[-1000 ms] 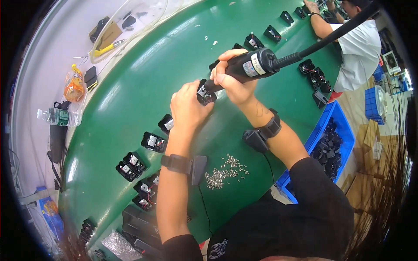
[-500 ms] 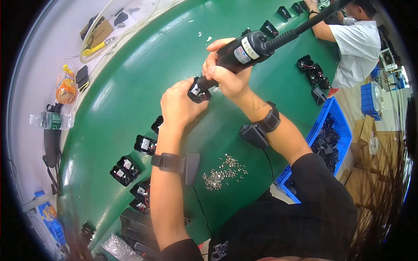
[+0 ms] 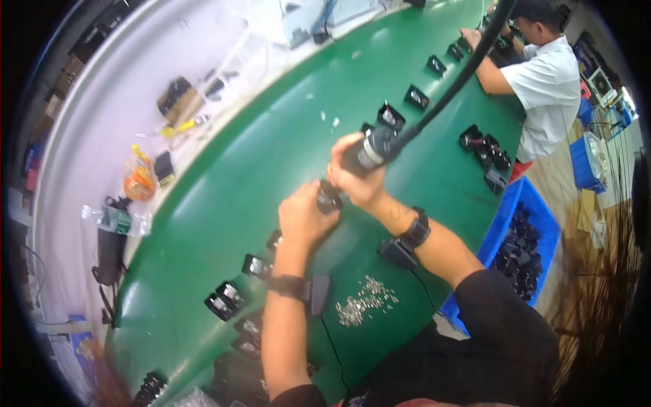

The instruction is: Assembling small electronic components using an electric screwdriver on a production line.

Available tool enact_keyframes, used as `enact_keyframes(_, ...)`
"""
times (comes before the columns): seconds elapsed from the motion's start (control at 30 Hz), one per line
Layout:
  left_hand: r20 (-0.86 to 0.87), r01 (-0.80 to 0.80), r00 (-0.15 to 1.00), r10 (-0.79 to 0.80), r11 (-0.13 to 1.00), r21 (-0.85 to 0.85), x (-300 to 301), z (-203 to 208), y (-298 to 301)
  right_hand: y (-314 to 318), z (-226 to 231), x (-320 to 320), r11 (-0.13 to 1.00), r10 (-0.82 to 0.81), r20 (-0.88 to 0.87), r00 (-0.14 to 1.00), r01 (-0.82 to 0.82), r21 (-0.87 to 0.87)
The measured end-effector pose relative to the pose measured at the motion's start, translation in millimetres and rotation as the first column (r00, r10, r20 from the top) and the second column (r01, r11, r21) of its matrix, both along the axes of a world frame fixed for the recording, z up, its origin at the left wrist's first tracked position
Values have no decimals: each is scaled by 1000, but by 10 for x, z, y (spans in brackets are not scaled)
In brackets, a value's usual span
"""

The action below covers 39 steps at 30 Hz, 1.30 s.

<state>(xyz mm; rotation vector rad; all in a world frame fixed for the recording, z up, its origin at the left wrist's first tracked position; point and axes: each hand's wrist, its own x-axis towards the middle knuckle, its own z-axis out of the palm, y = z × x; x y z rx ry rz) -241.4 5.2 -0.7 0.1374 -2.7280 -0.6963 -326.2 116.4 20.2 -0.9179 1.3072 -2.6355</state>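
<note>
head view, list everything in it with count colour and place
Table: 1, green, across the middle
Corded tool: 1, black, in the right hand
Held casing: 1, black, in the left hand
Loose casings: many, black, along the table
Screws: too many to count, silver, on the table, lower centre
Near crate: 1, blue, right
Small parts: many, black, in the near crate
Far crate: 1, blue, far right
Drink bottle: 1, orange, left
Clear bottle: 1, colourless, left
Co-worker: 1, white shirt, upper right
Wrist units: 2, black, one behind each hand
Left hand: 1, bare, on the held casing
Right hand: 1, bare, around the corded tool
</note>
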Motion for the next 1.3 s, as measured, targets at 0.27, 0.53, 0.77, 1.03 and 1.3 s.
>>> enact_keyframes(0.27,0,-40,999,40,998,44,67,58,6,41,45,115,990,-8,-124,992,25,135)
enact_keyframes(0.53,-17,-26,1000,26,999,35,56,75,-54,1,72,13,999,36,-17,999,-35,15)
enact_keyframes(0.77,23,-54,998,54,998,29,71,69,-50,-65,50,-78,994,103,44,994,-104,23)
enact_keyframes(1.03,76,-33,997,31,999,22,100,93,-56,-61,2,58,968,-32,-265,964,96,233)
enact_keyframes(1.3,39,-62,997,62,998,-3,167,192,55,88,-118,120,989,81,-136,987,-64,130)
